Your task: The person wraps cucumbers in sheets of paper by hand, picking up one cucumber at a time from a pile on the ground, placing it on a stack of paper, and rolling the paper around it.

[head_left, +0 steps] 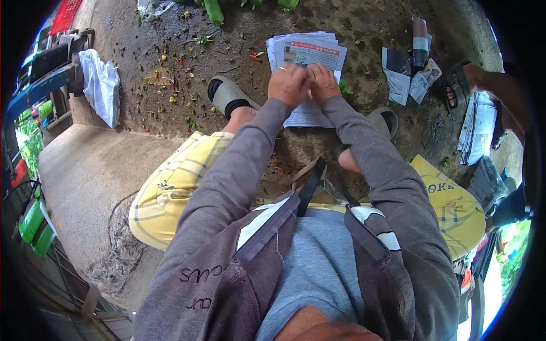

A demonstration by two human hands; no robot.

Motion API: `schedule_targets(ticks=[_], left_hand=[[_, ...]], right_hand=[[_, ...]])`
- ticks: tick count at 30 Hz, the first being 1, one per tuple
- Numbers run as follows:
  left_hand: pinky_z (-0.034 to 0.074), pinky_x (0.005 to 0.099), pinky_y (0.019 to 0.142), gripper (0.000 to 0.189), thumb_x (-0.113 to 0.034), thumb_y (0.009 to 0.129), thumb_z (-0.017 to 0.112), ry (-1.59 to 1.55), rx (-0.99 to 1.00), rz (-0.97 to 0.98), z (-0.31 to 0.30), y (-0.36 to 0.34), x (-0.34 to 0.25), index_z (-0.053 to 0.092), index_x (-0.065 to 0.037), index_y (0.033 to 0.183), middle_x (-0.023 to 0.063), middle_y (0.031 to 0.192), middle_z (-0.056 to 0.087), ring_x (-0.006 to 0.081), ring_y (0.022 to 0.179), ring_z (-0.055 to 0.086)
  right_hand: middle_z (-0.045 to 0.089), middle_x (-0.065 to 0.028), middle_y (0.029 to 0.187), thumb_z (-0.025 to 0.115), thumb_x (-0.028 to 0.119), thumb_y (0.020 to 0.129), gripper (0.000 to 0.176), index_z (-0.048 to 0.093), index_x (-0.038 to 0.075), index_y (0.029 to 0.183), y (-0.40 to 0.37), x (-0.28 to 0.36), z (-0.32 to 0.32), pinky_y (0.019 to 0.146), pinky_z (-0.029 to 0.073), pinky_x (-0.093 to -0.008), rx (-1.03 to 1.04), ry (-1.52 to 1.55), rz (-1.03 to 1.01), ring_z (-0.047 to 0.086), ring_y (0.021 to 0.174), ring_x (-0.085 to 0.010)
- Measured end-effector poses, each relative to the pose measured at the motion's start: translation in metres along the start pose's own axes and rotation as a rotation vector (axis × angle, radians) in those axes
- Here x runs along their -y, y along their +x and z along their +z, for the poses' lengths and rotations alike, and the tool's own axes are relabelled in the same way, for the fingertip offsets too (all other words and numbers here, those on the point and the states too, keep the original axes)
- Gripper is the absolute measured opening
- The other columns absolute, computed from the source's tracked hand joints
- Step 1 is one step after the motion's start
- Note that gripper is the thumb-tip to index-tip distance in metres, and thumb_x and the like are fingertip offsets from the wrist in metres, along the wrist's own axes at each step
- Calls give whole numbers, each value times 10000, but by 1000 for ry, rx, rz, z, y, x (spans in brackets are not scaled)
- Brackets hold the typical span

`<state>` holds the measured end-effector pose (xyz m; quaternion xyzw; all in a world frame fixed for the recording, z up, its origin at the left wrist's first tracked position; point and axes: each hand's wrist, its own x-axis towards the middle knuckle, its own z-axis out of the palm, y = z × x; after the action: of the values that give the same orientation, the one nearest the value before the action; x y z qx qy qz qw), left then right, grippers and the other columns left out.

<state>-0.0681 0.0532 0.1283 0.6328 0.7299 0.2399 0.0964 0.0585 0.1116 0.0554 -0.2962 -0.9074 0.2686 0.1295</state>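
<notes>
The newspaper stack (310, 116) lies (printed side up) beneath the fingers (317, 69).

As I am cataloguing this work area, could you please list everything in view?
Paper stack: one, white with print, floor, under the hands
Loose papers: several, white and dark, floor, right of the stack
Paper pile: one, mostly white, far right
Green vegetables: several, green, top edge
Plastic bag: one, white, left
Red mesh item: one, red, upper left
Floor: one, brown, strewn with plant scraps
Co-worker's foot: one, dark sandal, right
Sandals: two, greyish, person's feet
Jacket: one, grey-brown, worn
Shirt: one, blue-grey, worn
Legwear: one, yellow, worn
Left hand: one, bare, over the stack
Right hand: one, bare, beside the left
</notes>
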Motion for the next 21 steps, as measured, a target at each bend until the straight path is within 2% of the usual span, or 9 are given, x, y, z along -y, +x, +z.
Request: schedule_targets(ticks=[2,5,8,9,12,13,17,20,21], left_hand=[[438,358,558,187,-271,771,647,-83,233,-28,9,-16,-12,602,-97,821,109,637,559,273,595,562],[373,291,427,216,-282,790,600,-410,86,-473,42,-32,-16,584,-69,756,100,565,534,213,479,526],[425,308,468,326,-329,803,542,-965,512,-1095,38,-11,8,577,-35,666,114,643,626,184,567,589],[391,292,471,264,-287,795,551,-930,785,-1063,23,-1,15,584,-25,818,100,707,635,155,567,581],[426,318,539,317,-318,808,530,-805,1093,-1230,20,-12,23,578,-40,953,95,787,648,168,599,585],[441,319,664,329,-306,829,516,-838,1083,-1267,15,-15,26,555,-64,1048,69,876,648,174,724,597],[397,314,829,275,-280,851,543,-1387,280,-1245,47,-37,34,582,-94,1051,43,997,634,159,929,565],[419,338,824,290,-280,837,579,-1588,67,-1210,79,-42,48,587,-90,1056,41,1006,631,168,912,577],[436,363,836,311,-273,831,595,-1666,46,-1153,76,-39,44,582,-71,1067,50,996,634,185,933,585]], right_hand=[[516,-46,1096,530,197,795,232,532,139,1020,4,-1,-1,846,383,-394,9,-30,4,477,1082,-224],[522,-25,1102,545,188,772,244,519,160,1013,5,-2,6,806,382,-379,4,-102,-21,476,1090,-208],[524,-30,1108,536,166,772,249,515,156,1020,11,5,-5,802,383,-378,111,-88,49,474,1094,-208],[523,-46,1111,606,171,742,303,516,145,1031,16,6,-9,813,396,-388,150,-68,65,471,1097,-216],[528,-69,1117,704,215,685,441,503,120,1065,28,8,-23,851,411,-400,224,-34,133,470,1108,-238],[543,-81,1109,729,232,659,479,513,105,1068,31,5,-24,857,420,-400,218,21,161,489,1091,-256],[608,-125,1042,767,252,624,538,561,46,1077,44,-18,-22,853,461,-369,277,331,264,576,1003,-281],[640,-158,1017,764,264,650,528,591,-1,1072,26,-26,4,844,475,-338,215,707,339,623,943,-252],[634,-148,1048,764,268,662,558,575,-11,1106,21,-27,14,864,463,-323,342,844,436,607,980,-232]])
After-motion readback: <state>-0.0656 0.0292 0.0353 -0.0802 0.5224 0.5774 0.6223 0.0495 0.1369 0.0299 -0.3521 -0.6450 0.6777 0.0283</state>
